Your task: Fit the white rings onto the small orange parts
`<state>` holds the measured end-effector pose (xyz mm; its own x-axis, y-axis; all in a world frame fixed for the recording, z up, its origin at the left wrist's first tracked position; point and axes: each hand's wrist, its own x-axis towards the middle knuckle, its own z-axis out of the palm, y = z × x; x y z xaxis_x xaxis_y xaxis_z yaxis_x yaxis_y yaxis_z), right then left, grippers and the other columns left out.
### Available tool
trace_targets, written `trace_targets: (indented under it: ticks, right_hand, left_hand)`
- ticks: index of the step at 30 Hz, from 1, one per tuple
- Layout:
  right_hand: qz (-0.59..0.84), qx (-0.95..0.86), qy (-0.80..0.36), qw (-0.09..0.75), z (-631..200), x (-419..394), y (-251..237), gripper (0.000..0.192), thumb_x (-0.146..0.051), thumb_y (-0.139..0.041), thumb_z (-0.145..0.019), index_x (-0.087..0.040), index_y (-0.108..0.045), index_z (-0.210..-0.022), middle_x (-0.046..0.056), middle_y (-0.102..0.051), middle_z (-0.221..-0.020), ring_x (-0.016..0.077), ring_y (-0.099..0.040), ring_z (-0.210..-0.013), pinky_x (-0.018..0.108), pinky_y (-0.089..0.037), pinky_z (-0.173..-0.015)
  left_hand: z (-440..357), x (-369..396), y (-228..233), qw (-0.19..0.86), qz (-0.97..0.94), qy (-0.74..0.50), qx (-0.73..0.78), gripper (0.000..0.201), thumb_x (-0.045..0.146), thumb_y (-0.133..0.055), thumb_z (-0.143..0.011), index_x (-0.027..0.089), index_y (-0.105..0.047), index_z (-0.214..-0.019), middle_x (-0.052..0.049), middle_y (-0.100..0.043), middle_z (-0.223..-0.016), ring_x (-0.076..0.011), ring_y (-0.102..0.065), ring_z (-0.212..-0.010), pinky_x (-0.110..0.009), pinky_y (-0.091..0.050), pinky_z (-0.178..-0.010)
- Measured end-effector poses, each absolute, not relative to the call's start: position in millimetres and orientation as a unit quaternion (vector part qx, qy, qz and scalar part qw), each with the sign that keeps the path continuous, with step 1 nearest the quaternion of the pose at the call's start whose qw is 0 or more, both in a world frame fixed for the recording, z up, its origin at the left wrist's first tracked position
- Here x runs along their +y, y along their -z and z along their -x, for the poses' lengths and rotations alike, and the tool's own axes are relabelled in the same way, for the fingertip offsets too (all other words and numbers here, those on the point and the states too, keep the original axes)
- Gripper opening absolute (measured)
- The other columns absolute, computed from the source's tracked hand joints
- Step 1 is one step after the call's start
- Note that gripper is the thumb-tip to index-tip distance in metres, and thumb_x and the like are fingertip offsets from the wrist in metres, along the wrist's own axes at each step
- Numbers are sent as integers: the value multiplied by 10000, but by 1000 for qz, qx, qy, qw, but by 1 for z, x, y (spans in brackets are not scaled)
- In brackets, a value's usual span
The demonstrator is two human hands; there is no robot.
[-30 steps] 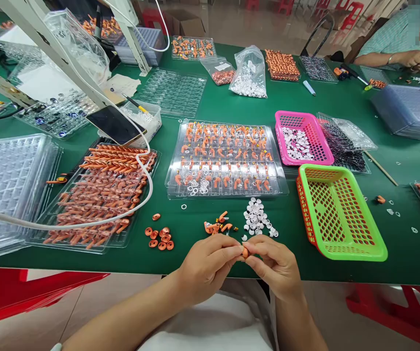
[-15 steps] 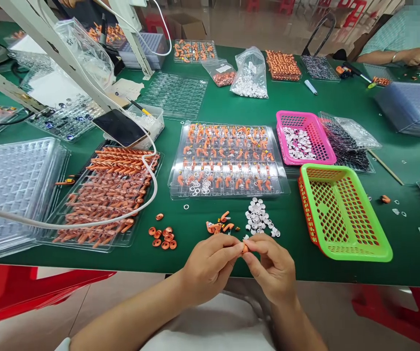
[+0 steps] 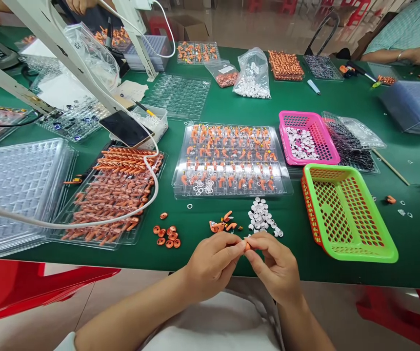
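Orange plastic piece — tiny, light, probably slippery — pinched between my left hand and right hand, fingertips clamped at its ends.

Matt green cloth covers the table, clear glossy plastic trays hold smooth orange plastic parts, the pink basket and green basket are shiny moulded plastic mesh, and the far bag is crinkled film.
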<state>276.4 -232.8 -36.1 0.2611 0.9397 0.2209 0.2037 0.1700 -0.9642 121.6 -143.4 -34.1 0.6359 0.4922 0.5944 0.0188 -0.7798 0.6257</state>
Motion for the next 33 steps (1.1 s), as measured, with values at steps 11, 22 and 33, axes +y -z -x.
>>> trace_targets:
  ticks: [11, 22, 33]
  right_hand:
    - [546, -513, -305, 589, -272, -227, 41, 284, -34, -619, -851, -249, -677, -1026, 34, -667, -872, 172, -627, -805, 305, -518, -697]
    - [562, -517, -310, 566, -273, -231, 34, 257, -74, -604, -879, -248, -667, -1057, 39, -669, -927, 176, -631, -862, 298, -525, -742]
    - [566, -507, -381, 528, -275, -229, 31, 183, -165, -571, -924, -247, -686, -1040, 43, -658, -910, 173, -608, -814, 289, -496, -701]
  left_hand:
    - [-121, -140, 38, 279, -860, -403, 141, 298, -3, -558, -837, 130, -592, -1102, -125, -699, -893, -175, -653, -782, -275, -553, -641]
    - [-120, -135, 34, 296, -863, -388, 131, 319, 3, -551, -843, 143, -596, -1126, -114, -694, -904, -167, -653, -791, -268, -550, -658]
    - [-117, -136, 38, 280, -871, -380, 137, 300, 15, -560, -844, 139, -596, -1115, -112, -708, -889, -168, -661, -761, -266, -548, -634]
